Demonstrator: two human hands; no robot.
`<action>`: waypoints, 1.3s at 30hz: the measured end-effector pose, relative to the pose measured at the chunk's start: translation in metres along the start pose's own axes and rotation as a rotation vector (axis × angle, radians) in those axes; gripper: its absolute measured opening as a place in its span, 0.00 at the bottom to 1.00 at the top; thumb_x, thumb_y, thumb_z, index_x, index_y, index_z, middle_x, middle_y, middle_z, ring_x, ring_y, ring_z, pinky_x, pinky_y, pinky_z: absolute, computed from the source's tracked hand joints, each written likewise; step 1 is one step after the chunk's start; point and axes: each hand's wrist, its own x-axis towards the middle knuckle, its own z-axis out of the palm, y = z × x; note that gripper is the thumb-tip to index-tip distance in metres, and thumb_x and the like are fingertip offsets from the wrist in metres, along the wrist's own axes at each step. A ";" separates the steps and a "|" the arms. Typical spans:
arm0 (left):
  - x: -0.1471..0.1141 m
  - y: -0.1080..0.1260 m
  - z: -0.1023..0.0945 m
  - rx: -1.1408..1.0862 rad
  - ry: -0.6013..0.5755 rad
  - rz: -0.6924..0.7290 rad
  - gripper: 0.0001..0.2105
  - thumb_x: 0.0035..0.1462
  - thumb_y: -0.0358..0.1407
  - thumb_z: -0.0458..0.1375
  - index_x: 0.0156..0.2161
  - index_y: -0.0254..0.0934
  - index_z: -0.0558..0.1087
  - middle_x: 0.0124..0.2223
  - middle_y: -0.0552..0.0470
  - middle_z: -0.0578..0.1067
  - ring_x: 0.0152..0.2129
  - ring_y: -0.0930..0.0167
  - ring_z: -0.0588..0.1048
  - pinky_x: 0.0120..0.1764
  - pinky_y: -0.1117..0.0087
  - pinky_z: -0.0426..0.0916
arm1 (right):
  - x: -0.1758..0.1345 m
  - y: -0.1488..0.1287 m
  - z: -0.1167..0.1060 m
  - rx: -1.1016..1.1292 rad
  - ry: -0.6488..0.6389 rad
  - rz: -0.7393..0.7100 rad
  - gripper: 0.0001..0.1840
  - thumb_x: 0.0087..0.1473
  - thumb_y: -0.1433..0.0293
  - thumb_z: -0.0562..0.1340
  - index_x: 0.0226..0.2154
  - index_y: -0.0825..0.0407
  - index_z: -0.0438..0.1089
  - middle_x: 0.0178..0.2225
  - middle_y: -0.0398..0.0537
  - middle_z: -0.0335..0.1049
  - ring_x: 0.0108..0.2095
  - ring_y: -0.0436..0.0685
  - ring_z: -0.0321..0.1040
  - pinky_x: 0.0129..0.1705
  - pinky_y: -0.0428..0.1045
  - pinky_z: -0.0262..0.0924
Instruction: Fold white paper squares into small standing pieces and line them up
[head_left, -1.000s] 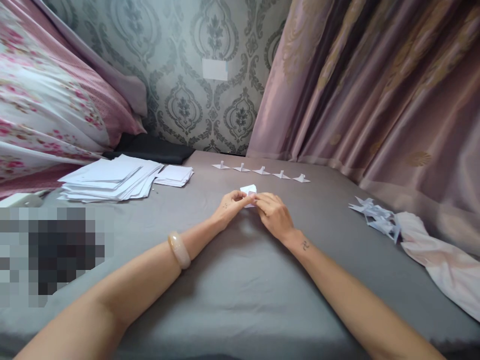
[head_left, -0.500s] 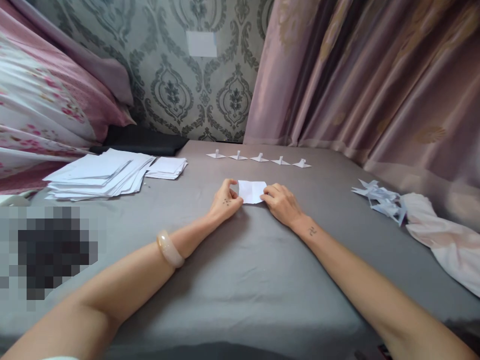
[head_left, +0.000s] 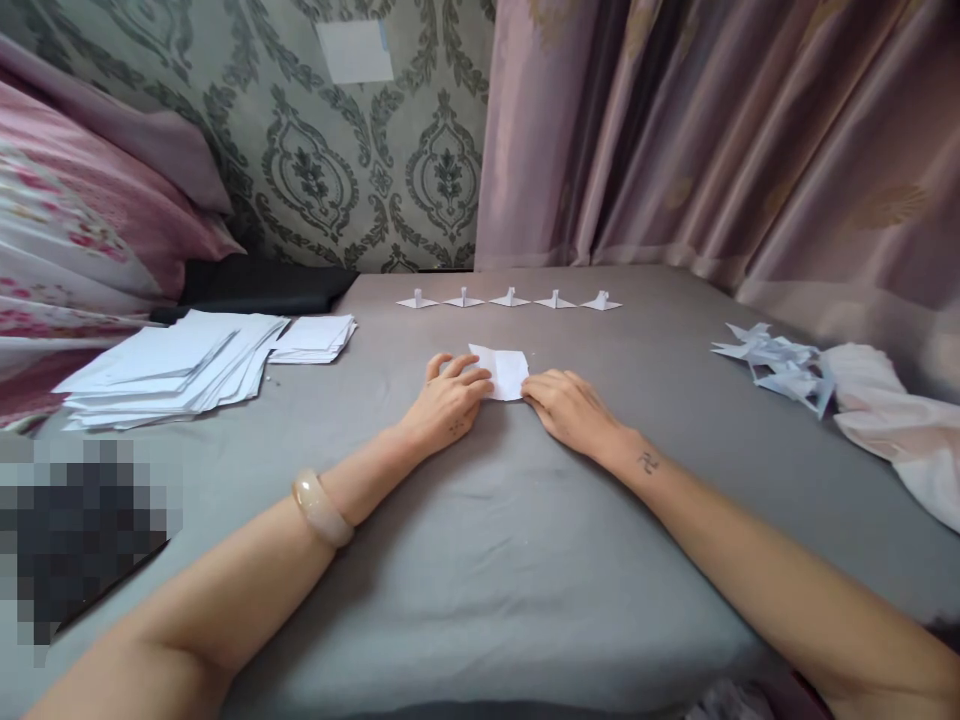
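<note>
Mid-frame, the right hand (head_left: 574, 410) pinches the white paper (head_left: 511, 374); the left hand (head_left: 447, 403) covers its left edge, grip unclear. Uneven pressure could wrinkle it.

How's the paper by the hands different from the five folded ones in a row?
The sheet is mostly opened out; the five folded papers have bits sticking up. The left hand and right hand touch the sheet, but not the five folded papers. All are white.

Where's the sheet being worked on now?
In the head view, the sheet is near centre, between the left hand and right hand, in front of the row of paper figures.
</note>
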 end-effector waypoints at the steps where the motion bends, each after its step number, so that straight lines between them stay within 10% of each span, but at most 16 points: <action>1: 0.000 -0.001 0.000 -0.006 -0.014 0.000 0.15 0.60 0.25 0.45 0.44 0.40 0.72 0.49 0.49 0.75 0.54 0.61 0.64 0.56 0.53 0.46 | -0.001 0.000 0.000 0.039 0.010 0.017 0.14 0.62 0.74 0.50 0.37 0.53 0.71 0.39 0.51 0.73 0.41 0.56 0.65 0.41 0.50 0.53; 31: 0.047 -0.015 0.007 -0.241 -0.257 -0.132 0.11 0.60 0.41 0.51 0.38 0.38 0.73 0.35 0.50 0.77 0.32 0.68 0.74 0.48 0.59 0.55 | -0.001 -0.007 0.015 0.348 0.109 0.473 0.04 0.55 0.69 0.55 0.31 0.51 0.65 0.39 0.49 0.65 0.35 0.53 0.65 0.34 0.47 0.56; 39: 0.045 -0.015 0.011 -0.328 -0.217 -0.232 0.13 0.60 0.45 0.51 0.40 0.39 0.71 0.27 0.55 0.74 0.27 0.71 0.71 0.47 0.58 0.59 | -0.003 -0.005 0.015 0.411 0.117 0.169 0.14 0.59 0.78 0.51 0.36 0.51 0.69 0.38 0.47 0.69 0.40 0.54 0.61 0.43 0.48 0.56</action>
